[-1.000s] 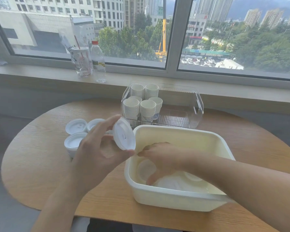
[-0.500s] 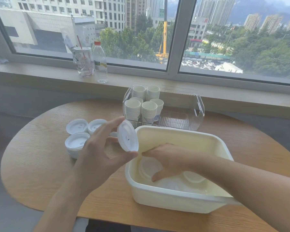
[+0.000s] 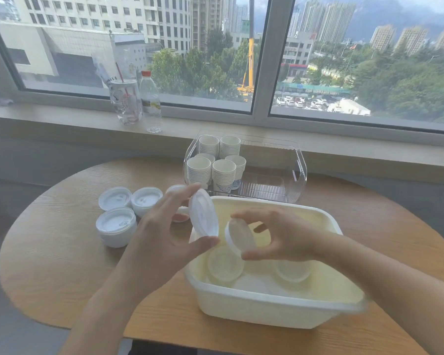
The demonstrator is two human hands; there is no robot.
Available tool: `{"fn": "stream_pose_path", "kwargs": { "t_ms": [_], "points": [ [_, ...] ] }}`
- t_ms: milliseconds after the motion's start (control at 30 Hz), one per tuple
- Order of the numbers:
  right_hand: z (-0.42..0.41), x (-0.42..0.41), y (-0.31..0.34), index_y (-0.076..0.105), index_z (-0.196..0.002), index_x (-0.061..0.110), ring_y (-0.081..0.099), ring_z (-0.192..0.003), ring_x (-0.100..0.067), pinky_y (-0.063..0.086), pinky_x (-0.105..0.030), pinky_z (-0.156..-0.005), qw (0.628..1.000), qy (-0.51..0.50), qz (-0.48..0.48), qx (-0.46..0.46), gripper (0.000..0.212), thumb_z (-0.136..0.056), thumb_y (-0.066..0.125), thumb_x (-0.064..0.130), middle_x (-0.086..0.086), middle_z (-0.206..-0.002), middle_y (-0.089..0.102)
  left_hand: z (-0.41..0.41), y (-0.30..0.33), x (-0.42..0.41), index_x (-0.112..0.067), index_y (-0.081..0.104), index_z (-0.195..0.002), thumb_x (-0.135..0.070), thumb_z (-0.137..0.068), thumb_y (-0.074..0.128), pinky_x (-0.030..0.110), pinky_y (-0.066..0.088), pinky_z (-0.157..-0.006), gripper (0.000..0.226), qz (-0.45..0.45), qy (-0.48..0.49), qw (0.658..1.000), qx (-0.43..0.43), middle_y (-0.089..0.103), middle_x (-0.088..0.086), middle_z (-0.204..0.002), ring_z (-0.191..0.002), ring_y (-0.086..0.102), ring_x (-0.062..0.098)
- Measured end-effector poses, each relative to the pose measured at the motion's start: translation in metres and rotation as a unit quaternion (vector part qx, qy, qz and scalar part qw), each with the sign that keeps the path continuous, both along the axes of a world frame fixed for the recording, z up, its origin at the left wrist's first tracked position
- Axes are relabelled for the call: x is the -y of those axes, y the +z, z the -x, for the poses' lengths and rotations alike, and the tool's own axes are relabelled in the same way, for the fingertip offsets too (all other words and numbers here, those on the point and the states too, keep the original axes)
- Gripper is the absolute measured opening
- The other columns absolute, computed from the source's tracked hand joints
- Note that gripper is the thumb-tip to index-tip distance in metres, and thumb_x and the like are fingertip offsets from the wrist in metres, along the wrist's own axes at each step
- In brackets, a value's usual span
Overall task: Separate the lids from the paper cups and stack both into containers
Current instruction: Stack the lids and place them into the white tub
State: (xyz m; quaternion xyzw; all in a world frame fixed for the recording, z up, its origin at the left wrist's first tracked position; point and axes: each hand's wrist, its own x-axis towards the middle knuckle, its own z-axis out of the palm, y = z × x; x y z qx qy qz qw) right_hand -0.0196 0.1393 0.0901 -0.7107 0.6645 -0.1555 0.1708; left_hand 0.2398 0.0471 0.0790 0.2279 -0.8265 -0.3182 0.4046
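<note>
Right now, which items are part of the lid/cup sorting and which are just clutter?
Job: lid in left hand; lid in right hand; cream tub; lidded cups; cup stacks; clear bin.
Clutter: water bottle; plastic drink cup.

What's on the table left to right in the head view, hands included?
Lid stacks on the table → left hand → white lid it pinches → lid in the right hand → right hand; all over the cream tub.
</note>
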Motion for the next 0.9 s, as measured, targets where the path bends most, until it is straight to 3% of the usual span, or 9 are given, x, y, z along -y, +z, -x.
{"fn": "stream_pose_path", "kwargs": {
  "t_ms": [100, 267, 400, 500, 900],
  "points": [
    [0.006, -0.015, 0.011, 0.050, -0.149, 0.040, 0.054, -0.132, 0.005, 0.053, -0.027, -0.102, 0.992, -0.023, 0.070, 0.103, 0.081, -0.078, 0.090, 0.045, 0.024, -0.143, 0.056, 0.005, 0.001, -0.002, -0.045, 0.051, -0.144, -0.049, -0.072, 0.093, 0.007, 0.044, -0.097, 0.083, 0.004, -0.008, 1.000, 0.003, 0.058, -0.022, -0.134, -0.122, 0.061, 0.004],
    [0.006, -0.035, 0.028, 0.048, -0.149, 0.040, 0.059, -0.134, -0.008, 0.056, -0.038, -0.104, 0.960, -0.023, 0.103, 0.258, 0.085, -0.077, 0.091, 0.027, 0.017, -0.147, 0.057, 0.022, 0.003, -0.009, -0.043, 0.050, -0.150, -0.056, -0.074, 0.085, 0.018, 0.049, -0.103, 0.085, -0.005, -0.052, 0.999, -0.002, 0.052, -0.021, -0.142, -0.132, 0.057, 0.011],
    [0.003, -0.046, 0.032, 0.045, -0.153, 0.031, 0.054, -0.140, -0.011, 0.054, -0.040, -0.107, 0.960, 0.006, 0.118, 0.253, 0.091, -0.077, 0.093, 0.017, 0.012, -0.152, 0.055, 0.035, 0.005, -0.018, -0.041, 0.050, -0.150, -0.042, -0.074, 0.095, 0.025, 0.054, -0.102, 0.088, -0.044, -0.090, 0.995, -0.009, 0.057, -0.019, -0.140, -0.132, 0.060, 0.009],
    [0.003, -0.051, 0.035, 0.045, -0.153, 0.026, 0.051, -0.143, -0.009, 0.052, -0.037, -0.109, 0.965, 0.028, 0.119, 0.231, 0.089, -0.078, 0.093, 0.015, 0.013, -0.154, 0.052, 0.041, 0.006, -0.025, -0.041, 0.052, -0.148, -0.045, -0.073, 0.093, 0.026, 0.056, -0.099, 0.086, -0.056, -0.102, 0.993, -0.012, 0.059, -0.016, -0.142, -0.132, 0.060, 0.011],
    [0.002, -0.055, 0.034, 0.049, -0.152, 0.032, 0.054, -0.140, -0.007, 0.053, -0.036, -0.108, 0.959, 0.029, 0.140, 0.246, 0.091, -0.075, 0.095, 0.018, 0.018, -0.153, 0.050, 0.049, 0.012, -0.038, -0.047, 0.047, -0.151, -0.032, -0.077, 0.092, 0.019, 0.052, -0.101, 0.088, -0.095, -0.116, 0.989, -0.014, 0.064, -0.019, -0.140, -0.133, 0.059, 0.003]
  ]
}}
